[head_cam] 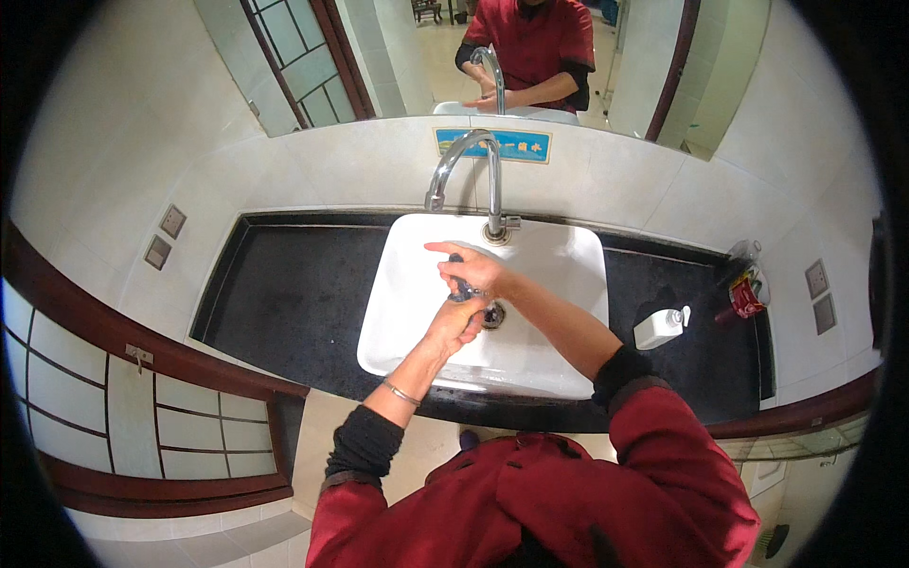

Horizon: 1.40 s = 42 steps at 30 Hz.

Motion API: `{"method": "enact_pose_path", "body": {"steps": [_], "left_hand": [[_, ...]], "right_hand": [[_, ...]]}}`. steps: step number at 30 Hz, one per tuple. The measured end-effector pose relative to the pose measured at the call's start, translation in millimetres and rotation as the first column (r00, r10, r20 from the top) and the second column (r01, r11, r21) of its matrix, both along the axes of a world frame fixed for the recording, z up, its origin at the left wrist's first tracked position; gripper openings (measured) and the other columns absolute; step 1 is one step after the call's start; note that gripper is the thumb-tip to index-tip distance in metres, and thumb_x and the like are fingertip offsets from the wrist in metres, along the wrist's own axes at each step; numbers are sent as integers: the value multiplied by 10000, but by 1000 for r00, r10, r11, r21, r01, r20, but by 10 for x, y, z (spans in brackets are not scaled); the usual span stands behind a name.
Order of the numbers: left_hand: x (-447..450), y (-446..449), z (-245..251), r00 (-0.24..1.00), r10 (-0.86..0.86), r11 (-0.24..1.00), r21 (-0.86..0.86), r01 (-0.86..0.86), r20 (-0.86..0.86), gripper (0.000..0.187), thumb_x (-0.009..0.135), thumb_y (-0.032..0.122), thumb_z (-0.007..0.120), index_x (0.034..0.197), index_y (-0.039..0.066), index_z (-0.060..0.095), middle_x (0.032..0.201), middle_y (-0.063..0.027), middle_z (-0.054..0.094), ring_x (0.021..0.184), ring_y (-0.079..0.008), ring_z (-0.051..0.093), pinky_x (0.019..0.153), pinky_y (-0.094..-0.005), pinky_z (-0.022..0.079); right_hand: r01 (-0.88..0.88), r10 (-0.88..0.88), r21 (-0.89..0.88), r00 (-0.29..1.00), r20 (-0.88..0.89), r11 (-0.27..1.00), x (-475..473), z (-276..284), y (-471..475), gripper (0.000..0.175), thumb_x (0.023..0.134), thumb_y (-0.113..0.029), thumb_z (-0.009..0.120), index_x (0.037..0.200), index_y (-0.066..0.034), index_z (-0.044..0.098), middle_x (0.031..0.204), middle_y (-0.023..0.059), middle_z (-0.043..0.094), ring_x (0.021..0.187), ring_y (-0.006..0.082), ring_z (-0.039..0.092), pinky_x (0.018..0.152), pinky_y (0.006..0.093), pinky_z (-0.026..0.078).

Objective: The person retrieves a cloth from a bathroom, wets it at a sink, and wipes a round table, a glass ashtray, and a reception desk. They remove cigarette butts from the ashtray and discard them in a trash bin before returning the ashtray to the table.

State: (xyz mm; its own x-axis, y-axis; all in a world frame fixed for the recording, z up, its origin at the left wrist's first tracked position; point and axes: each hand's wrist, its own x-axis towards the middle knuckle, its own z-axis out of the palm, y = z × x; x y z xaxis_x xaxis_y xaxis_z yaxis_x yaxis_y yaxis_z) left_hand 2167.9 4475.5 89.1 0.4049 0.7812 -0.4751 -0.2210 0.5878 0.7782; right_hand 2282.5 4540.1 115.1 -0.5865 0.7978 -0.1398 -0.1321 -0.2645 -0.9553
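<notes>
Both hands are close together over the white washbasin (pixel 419 334), just left of its drain (pixel 492 316). My left hand (pixel 458 325) comes up from below, its thumb against the lower end of a small dark object (pixel 461 287) with a shiny part; what it is cannot be told. My right hand (pixel 477 271) reaches in from the right, its index finger stretched to the left and its other fingers curled around the same object. The chrome faucet (pixel 495 181) arches above the basin, its spout (pixel 434 199) up and left of the hands; no water stream shows under it.
A black stone counter (pixel 298 305) surrounds the basin. To the right stand a white pump bottle (pixel 659 329), a container with a red label (pixel 747 295) and a clear plastic bottle (pixel 746 250). Behind the faucet are a blue sign (pixel 529 145) bearing writing and a wall mirror (pixel 398 64).
</notes>
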Motion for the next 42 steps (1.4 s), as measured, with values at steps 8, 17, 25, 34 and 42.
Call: {"method": "enact_pose_path", "body": {"steps": [8, 17, 25, 34, 42], "left_hand": [[-31, 123, -698, 429, 413, 642, 591, 489, -803, 230, 779, 190, 624, 657, 33, 508, 667, -162, 606, 645, -315, 618, 535, -395, 464], [-82, -213, -564, 708, 274, 879, 468, 91, -651, 309, 779, 256, 658, 841, 4, 489, 722, -125, 606, 527, -243, 572, 461, -331, 451], [214, -610, 66, 263, 248, 967, -256, -3, 932, 326, 885, 346, 550, 988, 44, 485, 738, -12, 472, 501, -72, 426, 380, -137, 353], [-88, -623, 545, 631, 207, 956, -293, 34, 748, 132, 883, 172, 544, 827, 89, 458, 669, 22, 413, 472, -38, 350, 354, -169, 268], [-81, -449, 303, 997, 69, 996, 54, -71, 44, 154, 786, 64, 558, 674, 94, 456, 528, 23, 382, 384, -83, 301, 358, -242, 173]], "right_hand": [[445, -555, 352, 759, 340, 824, -329, -846, -42, 233, 913, -59, 436, 1091, -27, 583, 706, 38, 540, 583, 111, 490, 545, 283, 427], [403, -365, -131, 900, 240, 906, -260, -931, -18, 307, 848, -251, 634, 1070, -50, 566, 846, 80, 599, 719, 192, 567, 669, 366, 472], [-348, 21, -104, 338, -941, 931, -311, -386, -623, 817, 864, -508, 558, 1478, -209, 112, 1422, 215, 318, 1295, 358, 363, 981, 425, 415], [-85, 96, 53, 958, -271, 995, -146, 454, -518, 581, 894, -162, 538, 1430, -140, 314, 760, 23, 506, 611, 73, 481, 528, 222, 434], [-14, -16, 182, 986, 163, 983, -309, 401, -452, 314, 882, -136, 521, 1179, -70, 599, 593, -6, 474, 470, 79, 432, 446, 233, 368]]}}
